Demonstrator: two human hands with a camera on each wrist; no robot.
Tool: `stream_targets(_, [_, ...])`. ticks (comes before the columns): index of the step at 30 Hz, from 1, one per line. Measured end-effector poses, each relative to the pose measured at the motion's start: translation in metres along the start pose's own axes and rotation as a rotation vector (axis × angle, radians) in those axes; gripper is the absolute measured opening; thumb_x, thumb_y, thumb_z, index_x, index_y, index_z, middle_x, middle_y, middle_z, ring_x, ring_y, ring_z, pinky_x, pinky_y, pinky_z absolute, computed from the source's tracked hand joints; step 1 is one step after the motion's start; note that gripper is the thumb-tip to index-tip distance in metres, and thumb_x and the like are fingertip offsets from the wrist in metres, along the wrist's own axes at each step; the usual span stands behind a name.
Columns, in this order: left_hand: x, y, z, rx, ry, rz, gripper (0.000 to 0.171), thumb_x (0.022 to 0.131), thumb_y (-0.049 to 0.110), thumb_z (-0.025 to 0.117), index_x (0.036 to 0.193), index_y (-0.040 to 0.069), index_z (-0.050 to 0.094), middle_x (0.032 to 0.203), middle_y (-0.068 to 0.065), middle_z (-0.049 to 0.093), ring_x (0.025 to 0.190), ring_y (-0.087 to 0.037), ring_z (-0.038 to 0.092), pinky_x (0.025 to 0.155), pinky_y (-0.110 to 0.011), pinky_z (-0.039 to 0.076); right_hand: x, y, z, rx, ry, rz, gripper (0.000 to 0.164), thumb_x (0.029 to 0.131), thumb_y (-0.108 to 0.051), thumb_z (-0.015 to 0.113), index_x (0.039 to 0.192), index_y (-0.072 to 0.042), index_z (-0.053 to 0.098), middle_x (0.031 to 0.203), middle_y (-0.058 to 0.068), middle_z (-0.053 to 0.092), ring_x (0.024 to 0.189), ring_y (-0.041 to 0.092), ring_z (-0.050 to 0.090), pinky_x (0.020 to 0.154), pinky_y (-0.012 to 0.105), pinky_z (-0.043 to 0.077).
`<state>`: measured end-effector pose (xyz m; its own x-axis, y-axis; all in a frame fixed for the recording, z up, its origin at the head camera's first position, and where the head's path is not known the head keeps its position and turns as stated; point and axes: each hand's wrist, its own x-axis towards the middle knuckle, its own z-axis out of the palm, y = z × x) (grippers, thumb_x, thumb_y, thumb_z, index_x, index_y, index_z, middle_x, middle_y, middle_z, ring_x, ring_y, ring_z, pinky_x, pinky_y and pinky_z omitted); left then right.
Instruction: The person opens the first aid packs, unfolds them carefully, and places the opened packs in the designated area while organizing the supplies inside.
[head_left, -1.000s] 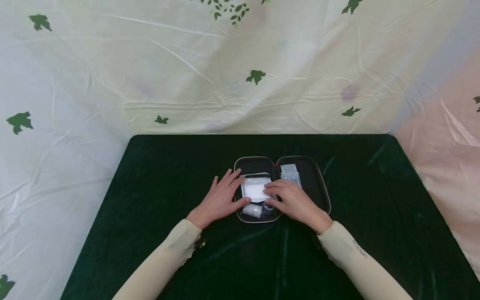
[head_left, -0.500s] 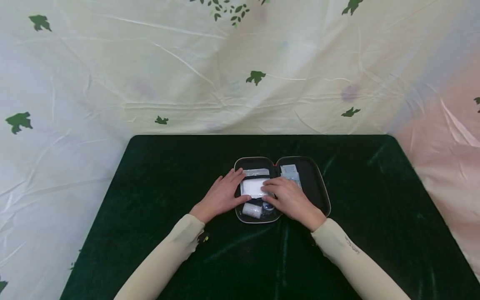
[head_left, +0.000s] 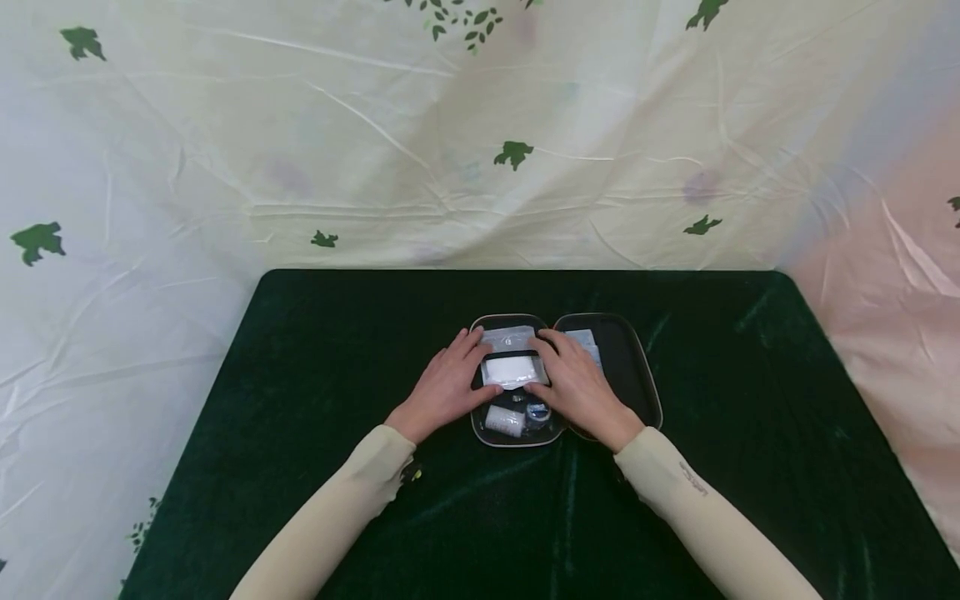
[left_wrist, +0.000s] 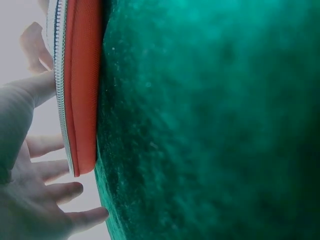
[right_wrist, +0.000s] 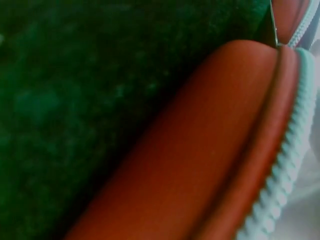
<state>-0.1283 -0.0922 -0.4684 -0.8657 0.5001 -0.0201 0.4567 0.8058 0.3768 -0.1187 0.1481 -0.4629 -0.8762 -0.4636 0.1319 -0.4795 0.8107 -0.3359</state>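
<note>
A zip case (head_left: 630, 367) lies unfolded on the table, black inside, with a red outer wall (left_wrist: 82, 90) in the left wrist view. In its left half a flat white packet (head_left: 512, 373) in clear wrapping runs under a black strap (head_left: 510, 356), its clear end beyond the strap. My left hand (head_left: 444, 386) rests at that half's left rim, fingers extended and thumb at the packet's lower left. From the right, my right hand (head_left: 581, 387) reaches over the hinge, fingertips and thumb at the packet's right edge. The right wrist view has only case wall and zipper, without the hand.
Below the packet lie a white wrapped roll (head_left: 505, 421) and a small round roll (head_left: 537, 413). Flat pale packets (head_left: 585, 342) sit in the right half, partly behind my right hand. Dark green velvet covers the table (head_left: 360, 317); a pale printed curtain (head_left: 420, 192) hangs behind.
The white packet has slid away from me under the strap, so more of it shows beyond. My right hand has shifted up and its fingers have spread; the left has barely moved.
</note>
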Motion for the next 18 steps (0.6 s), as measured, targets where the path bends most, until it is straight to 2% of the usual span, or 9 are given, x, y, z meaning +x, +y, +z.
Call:
stream_targets(10, [0.0065, 0.0026, 0.0016, 0.022, 0.004, -0.021, 0.073, 0.088, 0.053, 0.064, 0.144, 0.013, 0.044, 0.159, -0.009, 0.022, 0.144, -0.028, 0.021, 0.106, -0.054, 0.033, 0.0064, -0.0018, 0.0024, -0.009, -0.031, 0.079, 0.072, 0.083, -0.043, 0.075, 0.141, -0.01, 0.046, 0.147, 0.02, 0.036, 0.131, 0.037, 0.039, 0.104, 0.054, 0.035])
stream_targets(18, [0.0093, 0.0044, 0.0026, 0.014, 0.005, -0.032, 0.069, 0.09, 0.046, 0.065, 0.145, 0.011, 0.043, 0.157, -0.011, 0.025, 0.143, -0.028, 0.025, 0.107, -0.051, 0.034, 0.0094, -0.0046, 0.0036, -0.057, -0.028, 0.097, 0.072, 0.083, -0.044, 0.074, 0.141, -0.009, 0.047, 0.145, 0.02, 0.039, 0.129, 0.036, 0.041, 0.104, 0.053, 0.036])
